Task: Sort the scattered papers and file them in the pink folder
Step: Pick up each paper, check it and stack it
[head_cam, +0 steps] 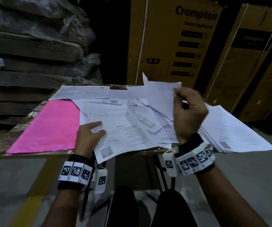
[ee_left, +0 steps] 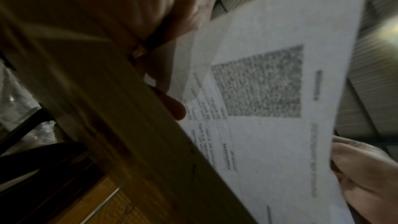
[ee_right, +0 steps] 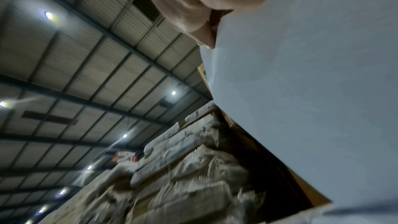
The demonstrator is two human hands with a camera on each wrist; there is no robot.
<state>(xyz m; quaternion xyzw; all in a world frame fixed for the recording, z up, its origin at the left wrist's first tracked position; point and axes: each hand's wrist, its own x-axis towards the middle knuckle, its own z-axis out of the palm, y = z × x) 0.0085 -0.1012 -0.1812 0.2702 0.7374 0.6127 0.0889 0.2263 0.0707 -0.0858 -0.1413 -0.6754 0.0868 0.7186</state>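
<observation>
The pink folder (head_cam: pixel 48 126) lies closed on the left half of the small table (head_cam: pixel 23 155). Scattered white papers (head_cam: pixel 132 105) overlap across the middle. My left hand (head_cam: pixel 91 133) holds the left edge of a printed sheet with a QR code (head_cam: pixel 122 138): thumb and index finger lie on top. The left wrist view shows the other fingers (ee_left: pixel 172 106) curled under this sheet (ee_left: pixel 269 108), which overhangs the table edge. My right hand (head_cam: pixel 186 108) pinches a blank-looking white sheet (head_cam: pixel 158 94) and holds it raised above the pile. That sheet (ee_right: pixel 301 91) fills the right wrist view.
A squared stack of papers (head_cam: pixel 230 131) sits at the table's right end, overhanging its edge. Tall cardboard boxes (head_cam: pixel 173 38) stand right behind the table. Wrapped flat packs (head_cam: pixel 33 54) are stacked at the back left. My knees are under the front edge.
</observation>
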